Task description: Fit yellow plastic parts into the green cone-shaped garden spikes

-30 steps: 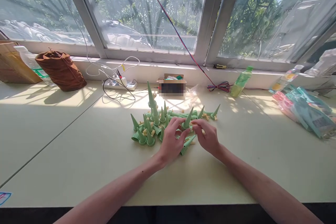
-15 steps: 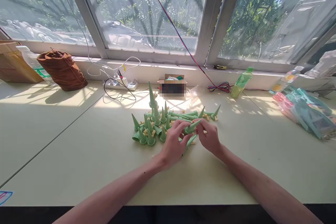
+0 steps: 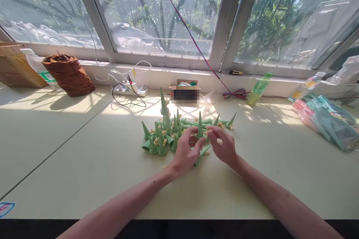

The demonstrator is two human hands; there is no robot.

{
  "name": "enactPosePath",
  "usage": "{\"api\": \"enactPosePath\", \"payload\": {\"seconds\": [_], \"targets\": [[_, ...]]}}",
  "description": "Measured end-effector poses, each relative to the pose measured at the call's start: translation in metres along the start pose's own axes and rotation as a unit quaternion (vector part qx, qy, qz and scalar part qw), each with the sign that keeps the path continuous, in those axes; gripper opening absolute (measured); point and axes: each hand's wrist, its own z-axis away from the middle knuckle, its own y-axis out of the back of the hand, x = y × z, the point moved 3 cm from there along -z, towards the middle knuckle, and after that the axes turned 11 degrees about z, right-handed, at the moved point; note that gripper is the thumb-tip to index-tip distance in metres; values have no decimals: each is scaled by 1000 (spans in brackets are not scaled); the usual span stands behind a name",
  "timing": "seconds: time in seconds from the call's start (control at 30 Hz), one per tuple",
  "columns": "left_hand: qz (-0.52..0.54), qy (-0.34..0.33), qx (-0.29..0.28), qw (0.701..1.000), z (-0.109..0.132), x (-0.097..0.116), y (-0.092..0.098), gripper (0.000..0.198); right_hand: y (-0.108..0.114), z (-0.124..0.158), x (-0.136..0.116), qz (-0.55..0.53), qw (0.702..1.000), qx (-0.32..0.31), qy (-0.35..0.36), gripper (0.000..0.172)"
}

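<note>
A heap of green plastic cones (image 3: 165,134) with small yellow bits among them lies on the cream table (image 3: 84,157) in front of me. My left hand (image 3: 186,153) pinches the base of one green cone (image 3: 199,126), which points straight up. My right hand (image 3: 224,147) is beside it, its fingertips closed at the same cone's base, with a small yellow piece near its fingers. Another cone (image 3: 202,154) lies flat under my hands.
Along the window sill stand a power strip with cables (image 3: 129,89), a small cardboard box (image 3: 185,91), a green bottle (image 3: 258,89) and a red-black wire coil (image 3: 235,93). A brown bag (image 3: 68,74) sits at the left; packets in plastic (image 3: 325,119) lie at the right.
The cone in my hands has swung from leaning right to pointing straight up. Both hands stayed over the heap.
</note>
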Motion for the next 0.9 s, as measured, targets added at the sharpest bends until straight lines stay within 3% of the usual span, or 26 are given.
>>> {"api": "enactPosePath", "payload": {"seconds": [0.3, 0.9], "targets": [[59, 29, 8, 998, -1, -6, 1, 33, -2, -5, -2, 21, 998, -24, 46, 19], [6, 6, 11, 1000, 0, -3, 1, 31, -5, -5, 1, 19, 998, -50, 30, 17]]}}
